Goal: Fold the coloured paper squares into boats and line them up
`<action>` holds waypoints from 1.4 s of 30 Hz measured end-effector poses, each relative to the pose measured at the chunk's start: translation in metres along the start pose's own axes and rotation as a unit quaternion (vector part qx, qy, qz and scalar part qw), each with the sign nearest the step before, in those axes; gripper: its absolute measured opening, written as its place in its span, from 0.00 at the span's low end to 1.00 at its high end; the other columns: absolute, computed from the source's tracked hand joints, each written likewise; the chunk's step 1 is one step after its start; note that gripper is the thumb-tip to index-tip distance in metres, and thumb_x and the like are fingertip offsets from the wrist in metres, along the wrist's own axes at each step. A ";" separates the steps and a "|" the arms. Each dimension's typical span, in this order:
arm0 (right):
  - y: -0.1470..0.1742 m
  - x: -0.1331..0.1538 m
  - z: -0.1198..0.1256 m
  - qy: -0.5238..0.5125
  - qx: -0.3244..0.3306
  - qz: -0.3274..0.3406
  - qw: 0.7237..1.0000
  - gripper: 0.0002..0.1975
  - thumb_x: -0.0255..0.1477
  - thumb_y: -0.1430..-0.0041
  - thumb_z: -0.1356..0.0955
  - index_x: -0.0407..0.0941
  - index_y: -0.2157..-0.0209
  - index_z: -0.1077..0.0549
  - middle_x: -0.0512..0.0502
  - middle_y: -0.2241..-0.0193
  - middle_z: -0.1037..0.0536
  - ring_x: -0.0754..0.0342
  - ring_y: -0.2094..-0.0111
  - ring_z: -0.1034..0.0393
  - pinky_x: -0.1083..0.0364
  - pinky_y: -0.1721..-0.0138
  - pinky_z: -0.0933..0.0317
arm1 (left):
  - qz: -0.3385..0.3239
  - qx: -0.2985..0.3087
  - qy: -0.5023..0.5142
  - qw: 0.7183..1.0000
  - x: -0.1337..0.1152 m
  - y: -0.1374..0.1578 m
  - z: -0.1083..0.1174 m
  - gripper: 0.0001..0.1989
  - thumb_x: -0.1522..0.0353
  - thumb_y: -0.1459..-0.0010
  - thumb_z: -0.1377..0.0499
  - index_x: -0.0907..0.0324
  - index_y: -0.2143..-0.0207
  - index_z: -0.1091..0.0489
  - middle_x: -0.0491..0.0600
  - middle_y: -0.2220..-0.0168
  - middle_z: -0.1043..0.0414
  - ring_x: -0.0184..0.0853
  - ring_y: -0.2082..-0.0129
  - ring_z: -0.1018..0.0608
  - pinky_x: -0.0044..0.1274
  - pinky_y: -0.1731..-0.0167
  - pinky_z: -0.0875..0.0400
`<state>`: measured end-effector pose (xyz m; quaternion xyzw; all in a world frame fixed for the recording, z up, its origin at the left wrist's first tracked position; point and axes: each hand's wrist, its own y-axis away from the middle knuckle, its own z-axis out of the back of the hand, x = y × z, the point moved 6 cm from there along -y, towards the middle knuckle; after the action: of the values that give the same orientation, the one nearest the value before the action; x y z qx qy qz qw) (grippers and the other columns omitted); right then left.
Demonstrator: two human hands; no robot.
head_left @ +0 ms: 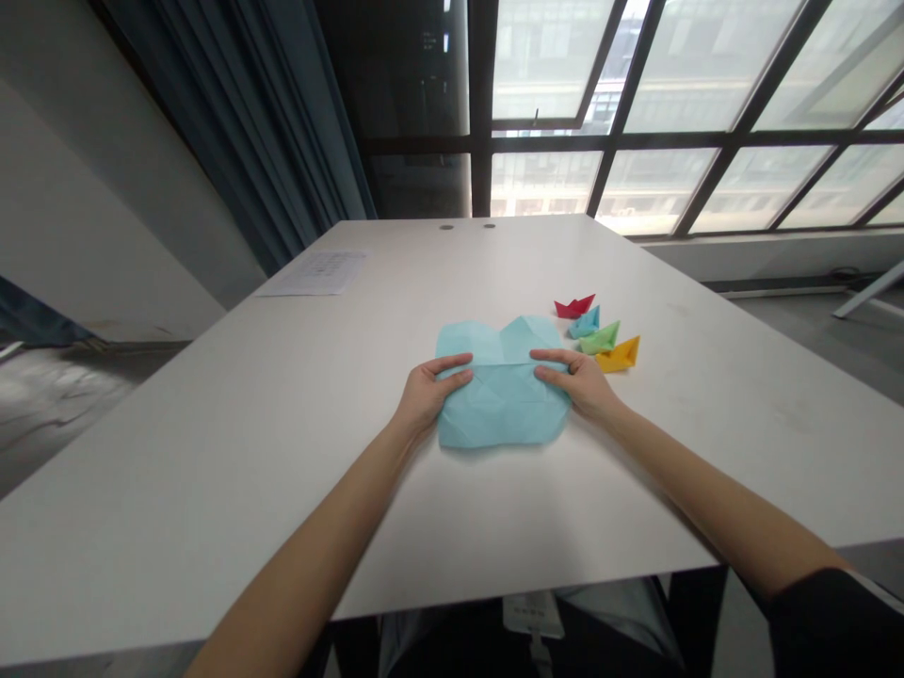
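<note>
A creased sheet of light blue paper (503,410) is spread out between my hands, with fold lines across it and a raised crease along its middle. My left hand (432,384) pinches that crease near the paper's left side, thumb below and forefinger above. On the right side my right hand (573,377) grips the same crease in a like pinch. Just beyond my right hand stand small folded paper boats: a red boat (574,307), a blue boat (585,323), a green boat (600,339) and a yellow boat (620,355).
The white table (247,452) reaches toward the windows. A printed sheet (317,273) lies at its far left edge. Two round grommets (446,227) sit near the far edge. A blue curtain (261,122) hangs at the left, and a badge (533,614) hangs below the near edge.
</note>
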<state>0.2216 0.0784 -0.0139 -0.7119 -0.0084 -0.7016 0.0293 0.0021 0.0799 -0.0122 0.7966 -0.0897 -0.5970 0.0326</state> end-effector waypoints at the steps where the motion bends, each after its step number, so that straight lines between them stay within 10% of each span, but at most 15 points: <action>1: 0.000 0.001 0.001 0.016 0.001 0.006 1.000 0.19 0.35 0.61 0.26 0.47 0.63 0.24 0.47 0.65 0.22 0.49 0.62 0.29 0.52 0.60 0.35 | -0.005 0.000 -0.016 1.000 -0.001 0.000 0.001 0.22 0.67 0.68 0.30 0.60 0.64 0.25 0.50 0.67 0.24 0.32 0.71 0.24 0.25 0.65 0.31; 11: -0.006 -0.008 0.010 -0.203 0.020 -0.103 0.974 0.25 0.42 0.49 0.33 0.48 0.50 0.36 0.44 0.60 0.24 0.51 0.63 0.28 0.50 0.61 0.34 | 0.087 0.099 0.025 0.991 0.003 0.004 0.000 0.28 0.73 0.64 0.32 0.58 0.55 0.29 0.51 0.66 0.24 0.32 0.73 0.24 0.24 0.68 0.29; 16: 0.000 -0.017 -0.002 -0.231 0.165 -0.201 0.938 0.27 0.48 0.43 0.43 0.44 0.50 0.36 0.39 0.54 0.27 0.51 0.57 0.30 0.48 0.53 0.38 | 0.137 0.166 0.060 0.975 0.007 0.012 -0.010 0.26 0.75 0.63 0.33 0.59 0.56 0.28 0.52 0.67 0.24 0.32 0.73 0.23 0.25 0.67 0.28; 26: 0.016 -0.011 -0.012 -0.147 0.281 -0.193 0.928 0.38 0.26 0.52 0.31 0.54 0.42 0.48 0.46 0.57 0.25 0.52 0.61 0.27 0.49 0.58 0.34 | 0.200 0.239 0.047 0.949 0.014 0.020 -0.015 0.27 0.74 0.63 0.32 0.62 0.56 0.29 0.58 0.61 0.25 0.37 0.70 0.22 0.28 0.67 0.28; 36: -0.015 -0.026 0.017 -0.133 0.061 -0.113 0.983 0.17 0.25 0.57 0.29 0.47 0.61 0.27 0.51 0.71 0.22 0.58 0.74 0.29 0.58 0.70 0.34 | 0.130 0.064 0.203 0.968 0.007 -0.003 0.005 0.17 0.61 0.51 0.39 0.60 0.60 0.30 0.52 0.67 0.26 0.35 0.69 0.23 0.28 0.66 0.29; 42: -0.018 -0.025 0.024 -0.104 -0.004 -0.068 0.992 0.17 0.30 0.58 0.28 0.45 0.62 0.25 0.48 0.73 0.23 0.57 0.74 0.30 0.55 0.70 0.35 | 0.044 0.011 0.141 0.989 0.001 -0.006 0.013 0.30 0.58 0.55 0.37 0.53 0.49 0.38 0.50 0.67 0.26 0.32 0.73 0.24 0.25 0.70 0.29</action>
<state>0.2439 0.0982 -0.0382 -0.7788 -0.0567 -0.6244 -0.0219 -0.0096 0.0864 -0.0174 0.8684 -0.1256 -0.4756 0.0620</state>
